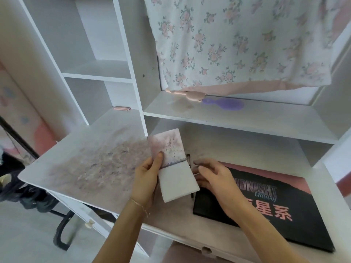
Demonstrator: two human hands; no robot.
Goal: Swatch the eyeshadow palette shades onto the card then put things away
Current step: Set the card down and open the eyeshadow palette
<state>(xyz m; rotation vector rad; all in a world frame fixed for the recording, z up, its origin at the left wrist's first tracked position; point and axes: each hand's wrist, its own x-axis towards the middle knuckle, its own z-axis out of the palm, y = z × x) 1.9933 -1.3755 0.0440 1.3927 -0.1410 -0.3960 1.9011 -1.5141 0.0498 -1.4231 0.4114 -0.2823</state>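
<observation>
Swatching looked done: left hand (147, 174) pinched the smudged card (173, 164), right hand (212, 177) curled around something thin by the closed palette (266, 205). Stowing next.

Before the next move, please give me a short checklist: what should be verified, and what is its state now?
1. Card held firmly: ok, left hand pinches its left edge, thumb on the front.
2. Upper half of card carries swatches: ok, pink smudges and dark specks.
3. Lower half of card: ok, white and unmarked.
4. Palette closed: ok, black printed cover faces up on the desk.
5. Right hand free: cannot tell, fingers curl at the card's right edge near a thin dark tool.
6. Desk clean: not ok, powder stains on its left part.
</observation>
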